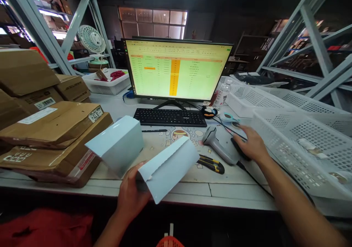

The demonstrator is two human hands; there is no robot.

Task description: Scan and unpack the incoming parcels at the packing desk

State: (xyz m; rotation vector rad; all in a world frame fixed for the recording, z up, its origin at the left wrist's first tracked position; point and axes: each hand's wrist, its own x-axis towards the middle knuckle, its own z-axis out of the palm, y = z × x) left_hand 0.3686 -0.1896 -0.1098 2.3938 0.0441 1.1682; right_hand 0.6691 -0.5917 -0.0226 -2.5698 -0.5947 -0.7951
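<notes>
My left hand (133,188) is closed around one end of a pale blue-white cardboard box (172,166), holding it tilted over the desk's front edge. A torn edge runs along the box's top face. Just behind it, a second pale box (119,142) stands on the desk mat. On the right, my right hand (251,144) is wrapped over a black computer mouse (240,149), which is partly hidden under the palm. Between the hands lie a grey barcode scanner (220,146) and a yellow-and-black utility knife (211,163).
A monitor (176,71) showing a spreadsheet stands behind a black keyboard (170,117). Brown cartons (55,129) are stacked at the left. White perforated baskets (297,144) line the right side. A plastic bottle (222,94) stands beside the monitor. Metal shelf posts (316,37) frame the desk.
</notes>
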